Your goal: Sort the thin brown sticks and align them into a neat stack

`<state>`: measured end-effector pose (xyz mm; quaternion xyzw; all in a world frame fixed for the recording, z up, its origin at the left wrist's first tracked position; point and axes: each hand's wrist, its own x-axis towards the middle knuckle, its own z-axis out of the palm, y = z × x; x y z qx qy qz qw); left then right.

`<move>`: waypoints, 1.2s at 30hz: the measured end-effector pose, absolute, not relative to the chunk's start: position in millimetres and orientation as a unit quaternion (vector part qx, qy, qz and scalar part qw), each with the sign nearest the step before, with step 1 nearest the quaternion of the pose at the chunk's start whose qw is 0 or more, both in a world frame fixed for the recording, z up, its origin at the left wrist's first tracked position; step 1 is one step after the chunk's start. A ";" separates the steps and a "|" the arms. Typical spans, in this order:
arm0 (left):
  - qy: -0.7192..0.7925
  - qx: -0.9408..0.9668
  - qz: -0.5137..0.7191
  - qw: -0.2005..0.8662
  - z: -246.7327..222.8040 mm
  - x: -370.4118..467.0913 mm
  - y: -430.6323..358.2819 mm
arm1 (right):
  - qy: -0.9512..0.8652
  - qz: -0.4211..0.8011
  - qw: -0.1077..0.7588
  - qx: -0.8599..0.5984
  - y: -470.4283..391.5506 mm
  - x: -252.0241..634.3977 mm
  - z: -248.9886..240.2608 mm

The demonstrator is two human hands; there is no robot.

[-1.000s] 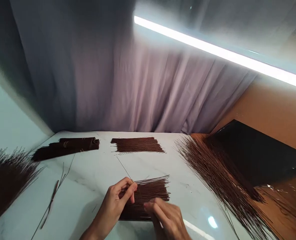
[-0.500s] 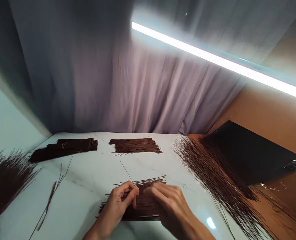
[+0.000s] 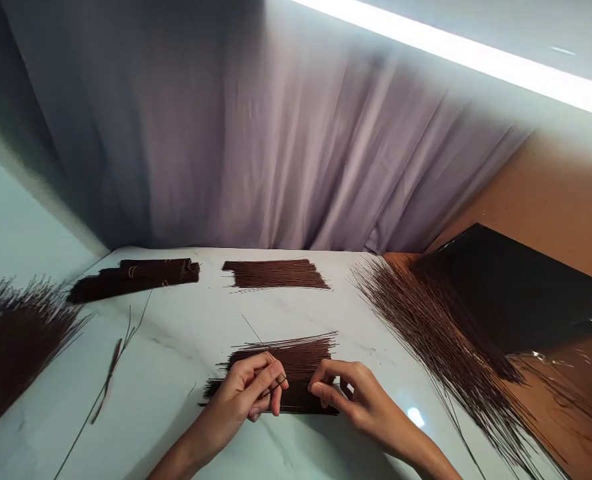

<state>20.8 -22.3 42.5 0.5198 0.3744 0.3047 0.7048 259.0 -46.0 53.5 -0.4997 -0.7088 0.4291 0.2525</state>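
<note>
2 bare hands work over a near pile (image 3: 303, 373) of thin brown sticks.
The left hand (image 3: 249, 390) is pinched shut on a thin stick (image 3: 252, 328) that pokes up and away from the fingers, above the left part of the near pile. The right hand (image 3: 351, 393) is bent, its thumb and pointer finger close together over the right end of the near pile; I cannot tell if they hold something. The near pile lies flat on the white table (image 3: 186, 353). Behind it is a far pile (image 3: 279, 274), and back on the left are dark tied bundles (image 3: 151, 277). A small bunch (image 3: 111, 373) lies left of the hands. On the right, a long messy heap (image 3: 446, 340) sits by a black sheet (image 3: 516, 293).
</note>
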 end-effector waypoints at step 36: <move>0.418 0.509 0.335 0.674 5.9 21.2 -12.4 | -0.873 0.104 0.197 -0.433 -2.8 285.2 93.5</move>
